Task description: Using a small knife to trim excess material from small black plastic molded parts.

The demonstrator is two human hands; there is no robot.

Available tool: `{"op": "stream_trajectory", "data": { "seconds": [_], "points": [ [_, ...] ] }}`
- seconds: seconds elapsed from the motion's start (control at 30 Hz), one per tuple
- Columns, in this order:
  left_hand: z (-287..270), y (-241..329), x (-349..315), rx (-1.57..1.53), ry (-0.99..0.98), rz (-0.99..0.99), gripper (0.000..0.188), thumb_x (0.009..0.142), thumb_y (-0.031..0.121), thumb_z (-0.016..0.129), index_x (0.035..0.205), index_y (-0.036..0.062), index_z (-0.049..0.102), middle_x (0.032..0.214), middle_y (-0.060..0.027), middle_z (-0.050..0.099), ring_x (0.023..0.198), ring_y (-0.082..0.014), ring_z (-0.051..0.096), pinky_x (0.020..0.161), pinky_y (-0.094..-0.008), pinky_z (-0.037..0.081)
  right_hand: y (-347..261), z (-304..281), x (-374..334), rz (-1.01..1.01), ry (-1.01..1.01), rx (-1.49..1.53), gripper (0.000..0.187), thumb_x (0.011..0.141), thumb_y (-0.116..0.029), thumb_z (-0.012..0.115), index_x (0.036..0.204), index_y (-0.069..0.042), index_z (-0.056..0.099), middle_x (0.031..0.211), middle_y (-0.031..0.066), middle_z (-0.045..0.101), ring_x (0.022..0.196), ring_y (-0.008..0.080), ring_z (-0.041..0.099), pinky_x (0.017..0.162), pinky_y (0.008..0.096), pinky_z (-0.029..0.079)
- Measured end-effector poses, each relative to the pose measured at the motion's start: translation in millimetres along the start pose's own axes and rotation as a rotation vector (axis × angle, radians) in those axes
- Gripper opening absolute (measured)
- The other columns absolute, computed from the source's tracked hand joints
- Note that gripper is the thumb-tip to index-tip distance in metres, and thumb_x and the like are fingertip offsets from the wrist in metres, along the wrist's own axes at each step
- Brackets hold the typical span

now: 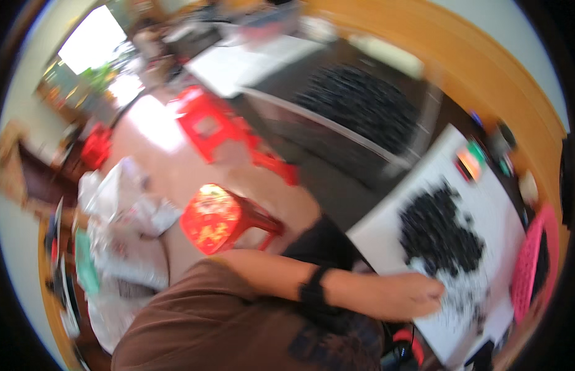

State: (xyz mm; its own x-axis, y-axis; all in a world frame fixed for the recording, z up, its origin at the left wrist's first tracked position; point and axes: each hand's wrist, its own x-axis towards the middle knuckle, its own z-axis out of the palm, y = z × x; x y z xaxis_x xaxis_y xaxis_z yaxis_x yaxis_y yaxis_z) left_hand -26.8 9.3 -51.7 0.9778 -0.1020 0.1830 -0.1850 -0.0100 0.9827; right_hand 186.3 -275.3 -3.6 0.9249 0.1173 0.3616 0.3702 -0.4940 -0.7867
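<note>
My left hand [412, 297] reaches over the near edge of a white board or sheet [377, 227] on the table. Its fingers look curled in, though motion blurs them, and whatever they may hold is hidden. A black band [314, 289] circles that arm. Just beyond the hand lies a loose pile of small black pieces [439, 232], with a few scattered closer in. The kind of piece is too blurred to tell. My right hand does not show.
A shallow clear-sided box [327, 131] holds many similar black pieces [358, 102]. At the right stands a pink basket [523, 272]. A small orange and green package [470, 161] lies on the board. Red stools [213, 216] and white plastic sacks [129, 247] occupy the floor on the left.
</note>
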Motion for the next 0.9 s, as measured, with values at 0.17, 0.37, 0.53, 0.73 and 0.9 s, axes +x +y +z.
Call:
{"op": "stream_trajectory", "data": {
  "seconds": [0.17, 0.37, 0.53, 0.73, 0.9],
  "points": [
    [-24, 11, -12, -0.021, -0.006, -0.361, 0.019, 0.092, 0.020, 0.050, 0.088, 0.0018, 0.052, 0.068, -0.0005, 0.045, 0.064, -0.0075, 0.040, 0.056, -0.0252, 0.036, -25, 25, -48, -0.241, 0.032, -0.439, 0.024, 0.085, -0.008, 0.061, 0.107, 0.003, 0.059, 0.103, 0.0126, 0.061, 0.094, 0.0184, 0.057, 0.083, 0.0308, 0.043],
    [-29, 8, -4, -0.137, -0.034, -0.583, 0.015, 0.092, 0.019, 0.052, 0.089, 0.0042, 0.054, 0.071, 0.0046, 0.042, 0.066, -0.0034, 0.036, 0.059, -0.0201, 0.033, -48, 80, -94, -0.189, -0.291, -0.354, 0.022, 0.077, -0.005, 0.063, 0.098, 0.003, 0.058, 0.094, 0.0187, 0.059, 0.084, 0.0339, 0.057, 0.074, 0.0373, 0.046],
    [-32, 0, -4, -0.083, -0.063, -0.613, 0.014, 0.091, 0.018, 0.053, 0.089, 0.0040, 0.054, 0.072, 0.0049, 0.043, 0.067, -0.0031, 0.037, 0.060, -0.0202, 0.034, -44, 105, -74, -0.206, -0.260, -0.429, 0.026, 0.078, -0.004, 0.061, 0.103, 0.002, 0.057, 0.095, 0.0173, 0.056, 0.085, 0.0349, 0.056, 0.072, 0.0404, 0.046],
    [-34, -2, -5, -0.137, -0.076, -0.612, 0.014, 0.091, 0.018, 0.053, 0.090, 0.0037, 0.053, 0.073, 0.0048, 0.044, 0.068, -0.0029, 0.038, 0.061, -0.0198, 0.034, -32, 118, -60, -0.167, -0.336, -0.370, 0.023, 0.076, -0.006, 0.064, 0.097, 0.001, 0.060, 0.092, 0.0149, 0.057, 0.083, 0.0318, 0.057, 0.071, 0.0384, 0.046],
    [-33, 3, 0, -0.100, -0.074, -0.553, 0.019, 0.093, 0.021, 0.051, 0.089, 0.0022, 0.054, 0.072, 0.0038, 0.045, 0.064, -0.0028, 0.039, 0.057, -0.0193, 0.033, -41, 108, -65, -0.214, -0.281, -0.252, 0.020, 0.073, -0.006, 0.066, 0.091, 0.002, 0.060, 0.086, 0.0127, 0.059, 0.071, 0.0259, 0.058, 0.065, 0.0331, 0.047]
  ]
}}
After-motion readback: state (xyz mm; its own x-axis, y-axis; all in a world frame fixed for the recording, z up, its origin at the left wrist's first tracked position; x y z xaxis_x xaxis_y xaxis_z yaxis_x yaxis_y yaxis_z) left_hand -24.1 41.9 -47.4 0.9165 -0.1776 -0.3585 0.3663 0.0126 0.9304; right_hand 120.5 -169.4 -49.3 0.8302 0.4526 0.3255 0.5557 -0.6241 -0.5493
